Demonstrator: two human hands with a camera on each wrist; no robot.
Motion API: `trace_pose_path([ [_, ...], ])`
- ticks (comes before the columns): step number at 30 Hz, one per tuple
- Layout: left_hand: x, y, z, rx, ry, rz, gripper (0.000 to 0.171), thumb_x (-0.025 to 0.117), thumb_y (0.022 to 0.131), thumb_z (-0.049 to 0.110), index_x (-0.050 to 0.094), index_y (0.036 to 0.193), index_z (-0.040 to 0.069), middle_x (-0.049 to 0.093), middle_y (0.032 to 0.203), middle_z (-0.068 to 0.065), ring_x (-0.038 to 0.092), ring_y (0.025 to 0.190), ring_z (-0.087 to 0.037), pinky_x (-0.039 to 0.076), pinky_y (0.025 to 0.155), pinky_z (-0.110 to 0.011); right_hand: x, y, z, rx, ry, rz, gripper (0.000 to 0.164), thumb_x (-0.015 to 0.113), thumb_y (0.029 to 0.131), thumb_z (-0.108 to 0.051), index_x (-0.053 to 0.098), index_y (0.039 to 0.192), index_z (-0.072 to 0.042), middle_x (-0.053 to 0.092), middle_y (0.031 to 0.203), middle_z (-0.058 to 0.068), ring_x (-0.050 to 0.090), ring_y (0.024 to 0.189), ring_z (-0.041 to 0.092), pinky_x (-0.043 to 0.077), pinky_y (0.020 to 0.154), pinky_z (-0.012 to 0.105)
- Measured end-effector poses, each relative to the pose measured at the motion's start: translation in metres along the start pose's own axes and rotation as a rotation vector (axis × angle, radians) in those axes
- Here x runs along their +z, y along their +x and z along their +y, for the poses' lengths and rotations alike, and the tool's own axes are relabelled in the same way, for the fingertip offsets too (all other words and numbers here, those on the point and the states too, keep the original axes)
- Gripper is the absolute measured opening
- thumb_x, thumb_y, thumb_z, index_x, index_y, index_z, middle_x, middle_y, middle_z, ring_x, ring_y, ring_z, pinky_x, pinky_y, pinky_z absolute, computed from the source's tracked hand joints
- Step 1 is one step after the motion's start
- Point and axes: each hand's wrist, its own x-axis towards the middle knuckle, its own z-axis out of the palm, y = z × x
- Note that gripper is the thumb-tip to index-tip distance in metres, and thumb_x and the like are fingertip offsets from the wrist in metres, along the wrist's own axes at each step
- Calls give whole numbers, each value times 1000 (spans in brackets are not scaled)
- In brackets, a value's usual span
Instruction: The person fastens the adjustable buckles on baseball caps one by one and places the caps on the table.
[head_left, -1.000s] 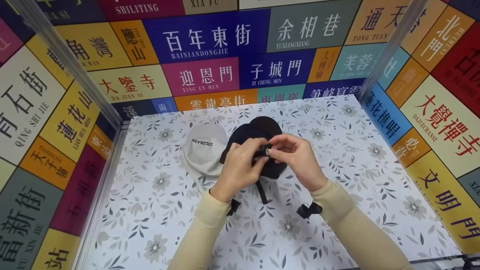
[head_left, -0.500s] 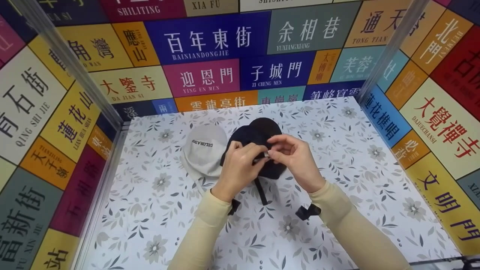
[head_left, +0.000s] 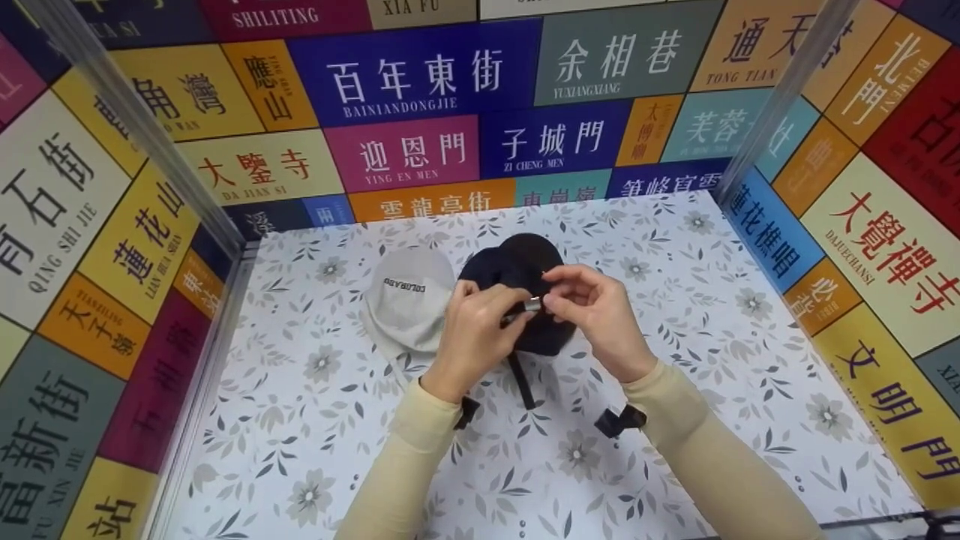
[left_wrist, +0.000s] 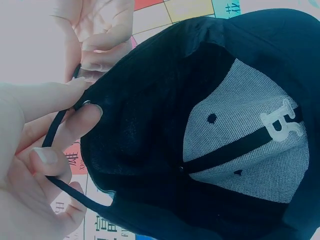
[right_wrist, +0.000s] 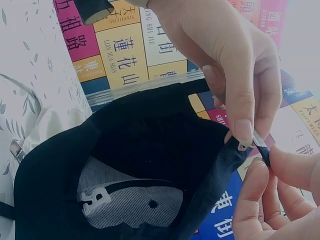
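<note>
In the head view my left hand [head_left: 480, 330] and right hand [head_left: 596, 319] meet over a black baseball cap [head_left: 544, 334]. The cap's inside faces the wrist cameras, with grey mesh [left_wrist: 245, 135] and a pale letter patch [right_wrist: 95, 201]. Left thumb and finger pinch the cap's rear edge beside a small metal buckle [head_left: 532, 304]. A thin black strap [left_wrist: 52, 132] arcs past the left fingers towards the right hand. In the right wrist view the right thumb and fingertips pinch the strap's dark end [right_wrist: 264, 156], right at the buckle.
A light grey cap [head_left: 409, 300] lettered COLORADO lies left of the dark one. A black strap end [head_left: 523, 384] hangs over the flower-patterned table [head_left: 637, 465]. Coloured panels with Chinese lettering [head_left: 420, 67] wall the table at the back and both sides.
The right hand has drawn slightly right, away from the left fingertips, and the metal buckle shows more between the hands. The left hand keeps its pinch with little movement.
</note>
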Motion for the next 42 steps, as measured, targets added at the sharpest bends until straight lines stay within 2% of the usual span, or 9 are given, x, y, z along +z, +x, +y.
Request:
trace_pose_path([
  [14, 0, -1, -1, 12, 3, 15, 17, 82, 84, 15, 76, 99, 12, 74, 92, 4, 68, 78, -11, 36, 72, -38, -7, -1, -2, -5, -10, 26, 32, 77, 87, -1, 66, 116, 5, 65, 94, 22, 64, 80, 24, 55, 67, 31],
  [19, -1, -1, 0, 18, 13, 8, 17, 82, 84, 17, 75, 99, 12, 75, 91, 4, 68, 78, -11, 37, 72, -39, -9, -1, -2, 2, -26, 7, 32, 77, 87, -3, 66, 116, 6, 66, 96, 22, 65, 81, 24, 55, 68, 32],
  [26, -1, -1, 1, 16, 22, 2, 17, 82, 85, 19, 75, 99, 12, 74, 91, 3, 68, 78, -11, 37, 73, -39, -11, 0, -3, 29, -86, -27, 32, 77, 90, -11, 68, 117, 1, 67, 108, 24, 66, 90, 30, 56, 74, 34],
  [33, 1, -1, 3, 23, 26, 6, 16, 82, 84, 17, 75, 98, 11, 74, 89, 3, 68, 78, -12, 37, 74, -39, -1, 0, -5, 17, -148, -55, 26, 76, 90, -9, 70, 114, -3, 69, 104, 20, 65, 87, 36, 56, 73, 32],
  [38, 2, -2, 3, 25, 28, 9, 14, 81, 84, 15, 75, 97, 11, 73, 88, 2, 67, 77, -13, 37, 73, -40, 9, -3, -16, 10, -177, -44, 23, 74, 90, -2, 69, 112, 2, 70, 98, 21, 63, 84, 42, 55, 71, 30],
  [42, 2, -2, 3, 26, 33, 6, 14, 81, 85, 17, 75, 97, 11, 73, 88, 3, 67, 77, -12, 37, 73, -40, 11, -5, -19, -8, -190, -31, 23, 73, 90, 0, 69, 112, 3, 70, 96, 22, 64, 80, 37, 54, 70, 30],
])
